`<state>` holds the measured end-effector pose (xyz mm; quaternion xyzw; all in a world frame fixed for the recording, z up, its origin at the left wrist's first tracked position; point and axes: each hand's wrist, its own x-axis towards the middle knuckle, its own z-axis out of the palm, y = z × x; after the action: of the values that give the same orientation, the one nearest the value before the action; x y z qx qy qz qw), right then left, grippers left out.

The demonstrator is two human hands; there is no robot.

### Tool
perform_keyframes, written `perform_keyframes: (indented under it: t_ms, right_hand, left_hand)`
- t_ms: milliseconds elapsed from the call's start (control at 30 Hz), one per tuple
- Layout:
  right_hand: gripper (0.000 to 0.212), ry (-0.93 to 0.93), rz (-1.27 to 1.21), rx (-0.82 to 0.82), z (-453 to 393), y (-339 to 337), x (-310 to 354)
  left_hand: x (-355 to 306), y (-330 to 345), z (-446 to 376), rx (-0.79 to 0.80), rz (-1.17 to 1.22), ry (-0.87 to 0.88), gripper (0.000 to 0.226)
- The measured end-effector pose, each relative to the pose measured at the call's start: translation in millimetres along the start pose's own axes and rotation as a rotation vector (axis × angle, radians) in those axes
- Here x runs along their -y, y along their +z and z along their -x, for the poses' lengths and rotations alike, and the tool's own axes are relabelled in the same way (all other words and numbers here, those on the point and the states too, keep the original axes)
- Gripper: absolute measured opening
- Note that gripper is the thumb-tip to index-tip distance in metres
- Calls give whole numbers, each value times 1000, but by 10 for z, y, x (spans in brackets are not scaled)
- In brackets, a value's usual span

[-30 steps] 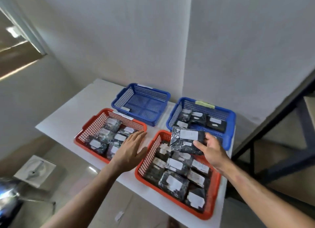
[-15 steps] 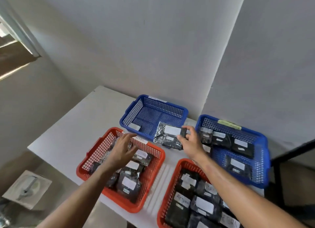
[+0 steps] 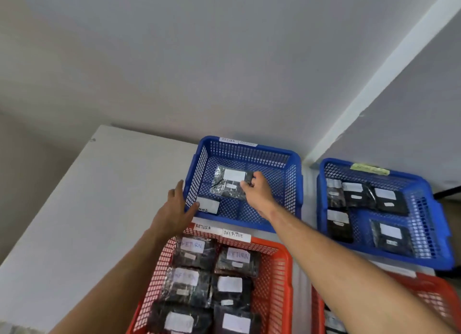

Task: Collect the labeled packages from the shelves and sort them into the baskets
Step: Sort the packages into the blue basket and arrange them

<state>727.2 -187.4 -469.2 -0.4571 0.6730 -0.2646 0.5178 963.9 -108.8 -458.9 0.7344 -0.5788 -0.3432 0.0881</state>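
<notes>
Starting at the left of the near-left blue basket [image 3: 296, 184], your left hand [image 3: 174, 214] lies flat against its outer left wall, fingers straight and pointing away from you, the thumb hooked over the front-left corner of the rim; it holds nothing. Just inside that corner a white label card [image 3: 208, 205] lies on the basket floor. Further right, in the middle of the same basket, the black package [image 3: 229, 184] with its white labels sits on or just above the mesh floor; which one, you cannot tell. Your right hand [image 3: 258, 192] reaches in over the front rim and pinches the package's right edge, thumb and curled fingers closed on it, so the package extends to the left of your grip and slightly away from you. In front of this basket, touching its front wall, stands a red basket [image 3: 279, 283] tagged "RETURN" and "OVERDUE", packed with labeled black packages. To the right of the landmark, apart from it, a second blue basket [image 3: 441, 234] holds several more packages, and a second red basket [image 3: 444, 298] shows beneath your right forearm.
</notes>
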Motion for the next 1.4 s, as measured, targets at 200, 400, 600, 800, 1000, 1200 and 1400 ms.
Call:
perform_keyframes:
  t_ms: [200, 400, 600, 800, 1000, 1200, 1400]
  right_hand:
    - [16, 27, 148, 7, -408, 412, -128]
    - [26, -109, 471, -116, -414, 587, -335]
    - [42, -89, 528, -142, -350, 594, -247]
    - [56, -186, 536, -129, -110, 265, -46]
    - [52, -392, 472, -97, 432, -604, -51]
    - [41, -527, 435, -218, 1143, -1847, -401]
    - [48, -616, 513, -365, 1914, -3294, -1123]
  left_hand:
    - [204, 141, -179, 99, 152, 77, 67]
    - [192, 191, -167, 51, 127, 81, 65]
    - [213, 228, -187, 8, 48, 83, 66]
    - [144, 247, -112, -177, -83, 117, 75]
    - [-533, 328, 229, -303, -200, 354, 77]
    - [-1633, 912, 748, -229, -216, 672, 75]
    - [-2929, 1883, 1409, -113, -169, 854, 76]
